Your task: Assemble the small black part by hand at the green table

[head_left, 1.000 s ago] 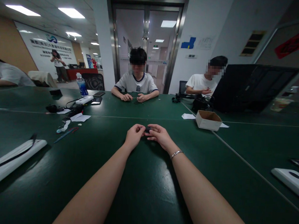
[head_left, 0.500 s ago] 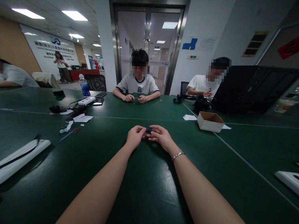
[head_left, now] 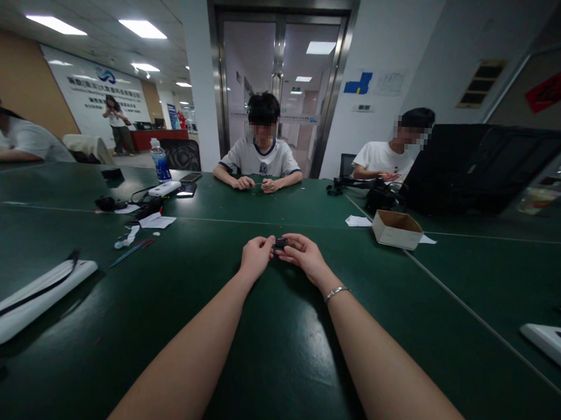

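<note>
Both my hands meet over the middle of the green table [head_left: 274, 335]. My left hand [head_left: 256, 257] and my right hand [head_left: 305, 255] are closed in a pinch on a small dark object [head_left: 280, 242] held between their fingertips, just above the tabletop. A thin bracelet [head_left: 336, 292] circles my right wrist. The object is too small to make out in detail.
An open cardboard box [head_left: 396, 229] sits to the right, with white paper [head_left: 357, 221] beside it and a dark laptop [head_left: 475, 167] behind. White cases lie at the left [head_left: 31, 297] and right [head_left: 549, 342] edges. Cables, a pen [head_left: 130, 251] and a water bottle [head_left: 159, 160] are at the left. People sit across the table.
My hands stay together on the small dark object, which now shows a little more between the fingertips. The view has shifted slightly to the left.
</note>
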### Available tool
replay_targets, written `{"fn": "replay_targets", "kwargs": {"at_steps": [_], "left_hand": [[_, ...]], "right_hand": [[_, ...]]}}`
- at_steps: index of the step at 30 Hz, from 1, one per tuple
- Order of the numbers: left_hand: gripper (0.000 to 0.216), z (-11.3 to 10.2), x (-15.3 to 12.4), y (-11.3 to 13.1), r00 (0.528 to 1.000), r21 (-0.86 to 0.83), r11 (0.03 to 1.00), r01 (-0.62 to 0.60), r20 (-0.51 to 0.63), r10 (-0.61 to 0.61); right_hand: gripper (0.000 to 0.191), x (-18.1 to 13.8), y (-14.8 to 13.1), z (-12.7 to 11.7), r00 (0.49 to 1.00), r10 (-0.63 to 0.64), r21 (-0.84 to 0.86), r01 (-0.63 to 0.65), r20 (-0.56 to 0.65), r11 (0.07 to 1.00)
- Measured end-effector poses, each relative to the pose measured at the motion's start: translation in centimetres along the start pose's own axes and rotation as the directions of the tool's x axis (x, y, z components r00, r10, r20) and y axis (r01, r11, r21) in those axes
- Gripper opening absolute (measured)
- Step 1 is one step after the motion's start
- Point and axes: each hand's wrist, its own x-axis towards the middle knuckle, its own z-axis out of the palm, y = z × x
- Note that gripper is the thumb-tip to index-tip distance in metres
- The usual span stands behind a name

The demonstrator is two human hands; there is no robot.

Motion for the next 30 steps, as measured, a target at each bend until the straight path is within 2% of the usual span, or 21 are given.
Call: {"fn": "replay_targets", "kwargs": {"at_steps": [6, 13, 18, 25, 30], "left_hand": [[0.039, -0.16, 0.37, -0.14, 1.000, -0.027, 0.999, 0.026, -0.012, -0.026], [0.045, -0.36, 0.11, 0.67, 0.998, 0.004, 0.998, 0.066, -0.006, -0.066], [0.041, -0.34, -0.17, 0.65, 0.999, -0.008, 0.999, 0.035, 0.013, -0.035], [0.027, -0.13, -0.28, 0.46, 0.997, -0.085, 0.996, -0.007, 0.076, 0.014], [0.027, -0.10, -0.60, 0.74, 0.992, -0.140, 0.986, -0.088, 0.081, 0.100]], "right_hand": [[0.029, 0.04, -0.17, 0.52, 0.998, -0.063, -0.045, 0.064, 0.019, 0.997], [0.030, 0.03, -0.26, 0.67, 0.997, -0.064, -0.029, 0.065, 0.047, 0.997], [0.028, -0.04, -0.26, 0.51, 0.999, -0.027, -0.008, 0.027, 0.033, 1.000], [0.013, -0.12, -0.44, 0.23, 0.996, 0.043, -0.049, -0.047, -0.081, 0.998], [0.013, 0.04, -0.40, 0.19, 0.995, 0.068, -0.046, -0.071, -0.076, 0.996]]}}
